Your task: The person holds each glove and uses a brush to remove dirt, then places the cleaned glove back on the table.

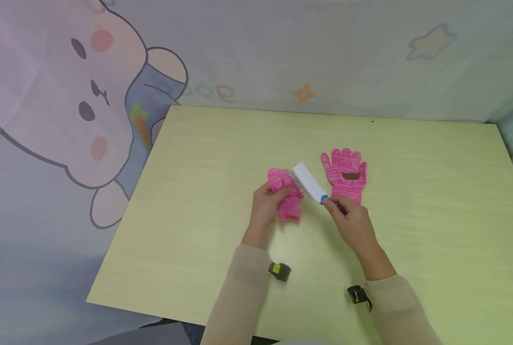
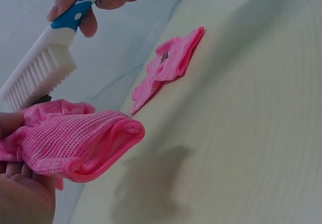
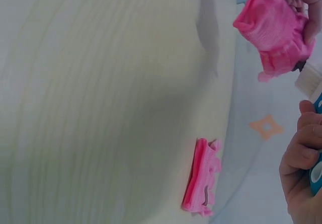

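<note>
Pale tabletop [image 1: 187,230], side edges [image 1: 131,205] well away, left grip [image 1: 262,208] pinching pink glove [image 1: 290,207], right grip [image 1: 352,225] holding brush [image 1: 309,183]

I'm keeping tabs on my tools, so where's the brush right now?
In the head view, the brush is just right of centre, held in the right hand, bristles facing the pink glove in the left hand.

left grip [image 1: 263,208] has a pink glove [image 1: 290,206] pinched over a pale yellow tabletop [image 1: 187,191], right grip [image 1: 354,227] is holding a white brush [image 1: 310,184], bristles [image 1: 300,186] right at the glove's edge. second glove [image 1: 347,188] just lies flat nearby, fingers pointing away from the person, dark patch [image 1: 350,176] on it. cartoon backdrop [image 1: 261,48] behind.
</note>
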Demonstrator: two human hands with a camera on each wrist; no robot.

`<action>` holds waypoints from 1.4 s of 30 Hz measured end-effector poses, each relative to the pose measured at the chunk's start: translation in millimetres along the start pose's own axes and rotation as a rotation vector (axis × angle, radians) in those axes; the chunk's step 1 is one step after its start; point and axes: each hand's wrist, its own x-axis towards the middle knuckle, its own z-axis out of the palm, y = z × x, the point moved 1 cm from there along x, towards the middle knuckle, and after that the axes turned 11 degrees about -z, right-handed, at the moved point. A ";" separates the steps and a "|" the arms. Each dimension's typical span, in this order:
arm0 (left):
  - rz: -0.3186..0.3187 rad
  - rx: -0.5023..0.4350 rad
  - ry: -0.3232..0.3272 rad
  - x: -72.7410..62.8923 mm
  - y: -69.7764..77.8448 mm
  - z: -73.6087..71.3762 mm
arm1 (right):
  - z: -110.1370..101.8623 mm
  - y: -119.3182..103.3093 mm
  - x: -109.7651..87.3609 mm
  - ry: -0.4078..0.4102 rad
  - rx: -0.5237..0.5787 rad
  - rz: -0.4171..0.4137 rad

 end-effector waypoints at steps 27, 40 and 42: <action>0.047 0.051 -0.006 -6.5 4.9 -2.3 | 1.0 0.1 -1.9 0.102 -0.090 -0.058; 0.043 0.020 0.025 -2.0 6.2 -4.0 | -2.5 3.3 -1.8 0.169 -0.042 -0.051; 0.049 0.001 0.022 -1.2 6.3 -3.7 | -0.7 3.0 -2.5 0.150 -0.025 -0.090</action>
